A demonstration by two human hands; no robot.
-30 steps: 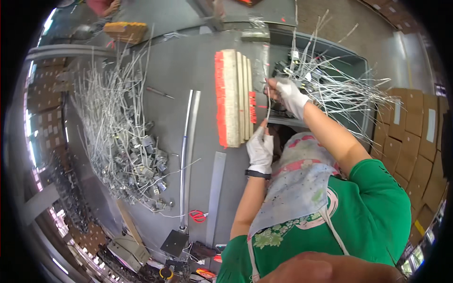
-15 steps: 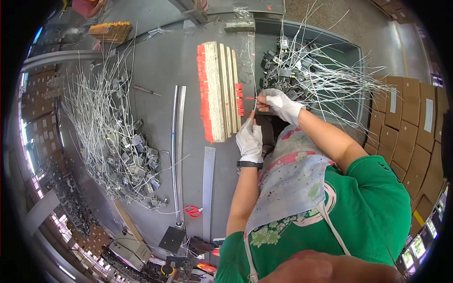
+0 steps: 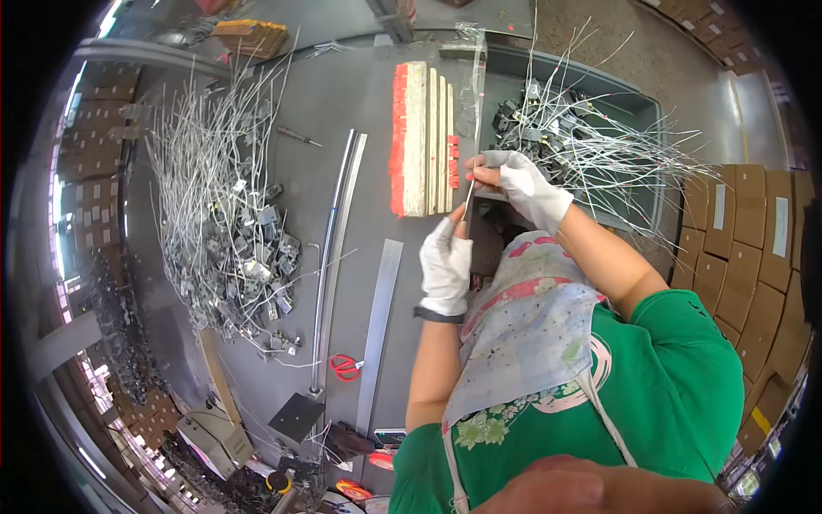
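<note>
My left hand [image 3: 447, 261], in a white glove with bare fingertips, pinches a thin white wire [image 3: 467, 202] at the table's right edge. Just above it my right hand [image 3: 524, 187], gloved the same way, is closed on the same wire, with a small red tag [image 3: 470, 176] at its fingertips. How far the tag wraps round the wire is too small to tell. Left of the hands stands a stack of pale slats [image 3: 416, 141] with red tags [image 3: 398, 146] along its left side and a shorter row of red tags [image 3: 453, 161] on its right side.
A grey-green bin [image 3: 629, 94] of dark connectors with white wires lies to the right. A heap of wired connectors [image 3: 248, 248] covers the table's left. Between are metal strips [image 3: 381, 325], red scissors [image 3: 344, 367] and a screwdriver [image 3: 300, 136]. Cartons [image 3: 753, 248] line the right.
The view has shifted, so the table things sit elsewhere in the picture. The red tag, which stuck out left of my right fingertips, is now against the wire. Both hands still grip the wire.
</note>
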